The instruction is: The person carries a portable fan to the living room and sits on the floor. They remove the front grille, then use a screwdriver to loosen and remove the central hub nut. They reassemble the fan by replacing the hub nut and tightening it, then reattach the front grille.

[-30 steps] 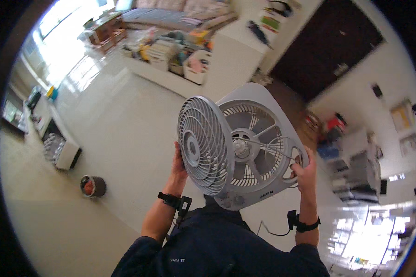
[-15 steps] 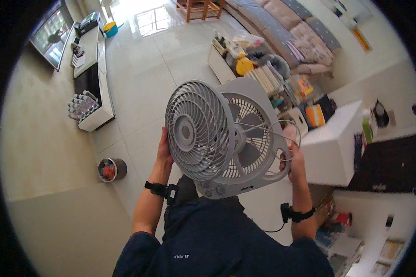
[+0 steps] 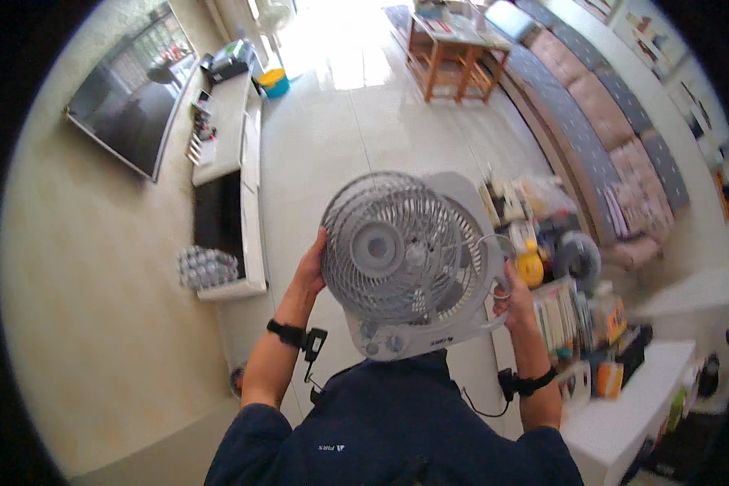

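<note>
Biggest first: pale tiled floor [image 3: 300, 162] runs down the middle of the room, bright at the far end. Long sofa [image 3: 575, 134] along the right wall, tan and grey-blue. Low white TV stand [image 3: 252, 194] on the left, dark television [image 3: 134, 101] on the wall beside it. White cabinet [image 3: 624, 413] at lower right, person's side. Wooden table [image 3: 432, 77] far off, near the sofa.

Person in a dark blue shirt [image 3: 381, 413] has a grey fan held up in front of the body, above the floor. Fan housing [image 3: 466, 190] is boxy, with knobs along its lower edge. Round front grille [image 3: 377, 247] overlaps it, offset toward the person's left; blades show through. Can't tell whether the two touch.

Row of books [image 3: 555, 316] to the right, grey ring-shaped thing [image 3: 577, 255] just beyond. Yellow-and-blue bucket [image 3: 275, 83] on the floor by the stand.

Left hand [image 3: 309, 269] is at the grille's left rim, one fingertip showing; other fingers hidden, can't tell how they lie. Right hand [image 3: 517, 304] has its fingers curled round the housing's side handle. Black wrist bands [image 3: 287, 333] on both forearms. Thin pale cord [image 3: 496, 236] loops by the handle.
</note>
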{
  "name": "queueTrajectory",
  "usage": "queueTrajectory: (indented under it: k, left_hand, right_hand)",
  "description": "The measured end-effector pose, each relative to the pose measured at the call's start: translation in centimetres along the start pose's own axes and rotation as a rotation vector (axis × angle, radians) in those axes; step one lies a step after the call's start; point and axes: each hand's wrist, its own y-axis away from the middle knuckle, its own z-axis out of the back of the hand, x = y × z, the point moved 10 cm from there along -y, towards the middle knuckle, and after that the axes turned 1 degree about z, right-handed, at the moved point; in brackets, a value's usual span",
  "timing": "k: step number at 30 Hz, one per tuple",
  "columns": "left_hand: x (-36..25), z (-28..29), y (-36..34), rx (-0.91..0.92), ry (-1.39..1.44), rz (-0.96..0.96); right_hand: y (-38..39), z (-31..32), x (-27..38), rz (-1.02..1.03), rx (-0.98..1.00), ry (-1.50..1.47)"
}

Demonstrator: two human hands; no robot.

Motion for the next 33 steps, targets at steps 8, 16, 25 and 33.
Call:
queueTrajectory:
  k: [8, 16, 25, 33]
  left_hand:
    - [-20.3, 6.5, -20.6, -0.059, 0.071, -0.138]
    - [-37.5, 13.1, -51.4, -0.114, 0.060, -0.140]
    - [-57.2, 1.6, -90.7, 0.158, -0.040, 0.010]
    - [-76.3, 1.1, -121.9, 0.083, -0.122, 0.085]
  right_hand:
    - [-28.8, -28.2, 18.3, 0.000, 0.242, 0.089]
    - [-58.0, -46.7, 30.4, -0.103, 0.103, 0.170]
    - [-79.4, -53.0, 51.7, -0.044, -0.099, -0.104]
    - [-109.7, -70.4, 70.5, -0.097, 0.037, -0.204]
